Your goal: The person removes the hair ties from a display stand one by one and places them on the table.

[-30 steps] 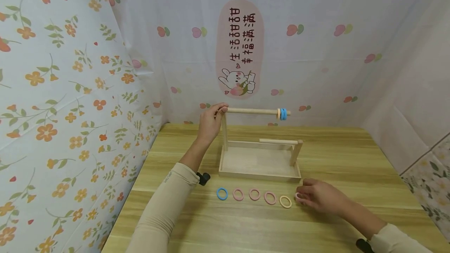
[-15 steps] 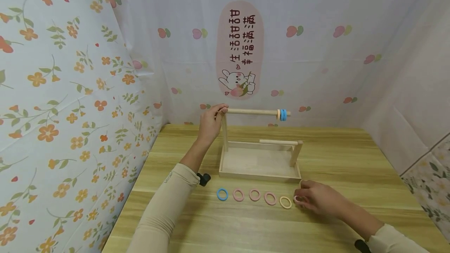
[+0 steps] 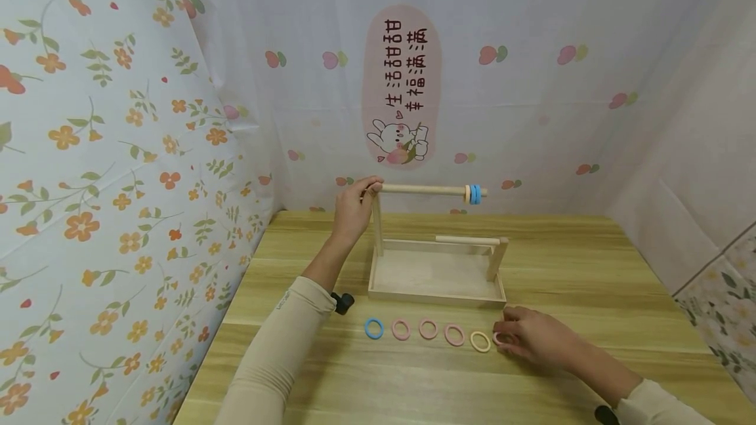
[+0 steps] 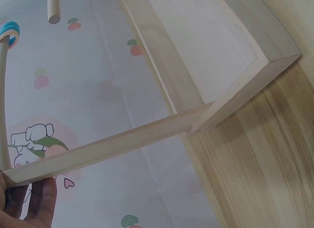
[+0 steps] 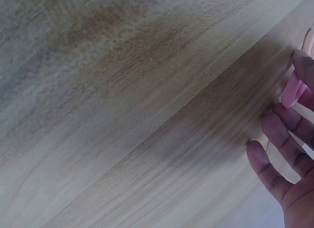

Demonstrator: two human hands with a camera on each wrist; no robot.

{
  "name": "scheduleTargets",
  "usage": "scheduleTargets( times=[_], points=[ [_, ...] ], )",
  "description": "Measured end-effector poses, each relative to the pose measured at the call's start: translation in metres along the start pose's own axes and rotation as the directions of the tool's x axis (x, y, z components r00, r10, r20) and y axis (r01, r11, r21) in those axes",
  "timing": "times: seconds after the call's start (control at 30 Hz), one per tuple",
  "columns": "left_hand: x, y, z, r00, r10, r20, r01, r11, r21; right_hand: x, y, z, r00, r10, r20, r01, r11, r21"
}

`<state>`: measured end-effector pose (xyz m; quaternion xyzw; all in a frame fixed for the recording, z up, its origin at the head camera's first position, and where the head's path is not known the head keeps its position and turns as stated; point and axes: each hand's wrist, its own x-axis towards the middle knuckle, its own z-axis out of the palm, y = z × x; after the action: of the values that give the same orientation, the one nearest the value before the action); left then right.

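Note:
My left hand [image 3: 352, 210] grips the top of the tall post [image 4: 105, 148] on a wooden stand. From that corner a long rod [image 3: 422, 189] extends right, with blue rings [image 3: 475, 194] and a pale orange ring [image 3: 468, 194] near its free end. On the table in front of the stand, my right hand [image 3: 540, 336] pinches a pink ring [image 5: 293, 90] between thumb and finger, its other fingers spread. The hand partly hides this ring. Left of it lie a yellow ring [image 3: 481, 342], three pink rings [image 3: 455, 334] and a blue ring [image 3: 374, 328] in a row.
The stand's shallow tray [image 3: 437, 298] rests on the wood-grain table [image 3: 413, 385]. A shorter rod [image 3: 469, 240] points left from a low post [image 3: 498, 260] at its right end. Patterned cloth [image 3: 319, 84] hangs behind and at the left.
My right hand has shifted very slightly left with its fingers on the pink ring. My left hand stays on the post; the rings on the rod have not moved.

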<state>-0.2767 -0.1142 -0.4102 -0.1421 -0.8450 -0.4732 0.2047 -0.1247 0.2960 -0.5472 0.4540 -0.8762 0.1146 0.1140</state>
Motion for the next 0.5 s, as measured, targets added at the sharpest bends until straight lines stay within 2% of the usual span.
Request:
scheduleTargets(
  times=[0.5],
  points=[
    [0.0001,0.0008,-0.0001,1.0,-0.005,0.002,0.005,1.0,-0.002,0.0001,-0.0042,-0.0037,1.0,0.01,0.016,-0.01,1.0,-0.004]
  ],
)
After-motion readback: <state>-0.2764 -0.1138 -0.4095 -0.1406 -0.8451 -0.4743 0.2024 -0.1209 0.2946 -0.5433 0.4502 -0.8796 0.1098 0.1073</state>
